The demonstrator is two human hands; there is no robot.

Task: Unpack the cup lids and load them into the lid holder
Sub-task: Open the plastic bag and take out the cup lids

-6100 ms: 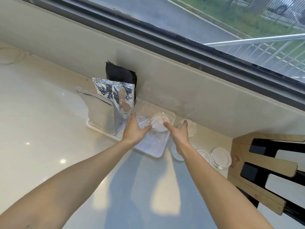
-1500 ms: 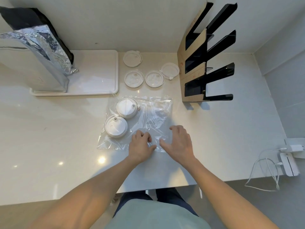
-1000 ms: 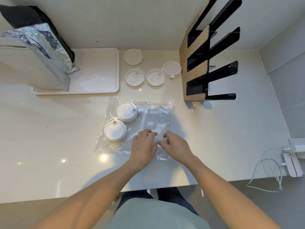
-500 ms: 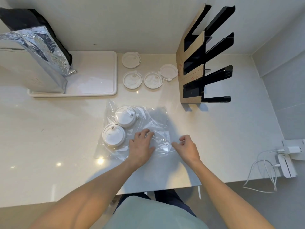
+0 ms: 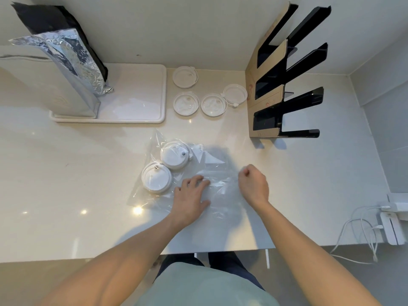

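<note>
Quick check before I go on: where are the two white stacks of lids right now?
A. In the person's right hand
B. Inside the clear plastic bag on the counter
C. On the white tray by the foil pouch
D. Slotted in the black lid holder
B: both lid stacks lie inside the clear plastic bag, which lies on the counter.

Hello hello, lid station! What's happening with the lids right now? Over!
Left hand flat on clear bag, right hand pinching its edge. Two white lids inside bag. Lid holder empty. Nothing blocking.
</note>
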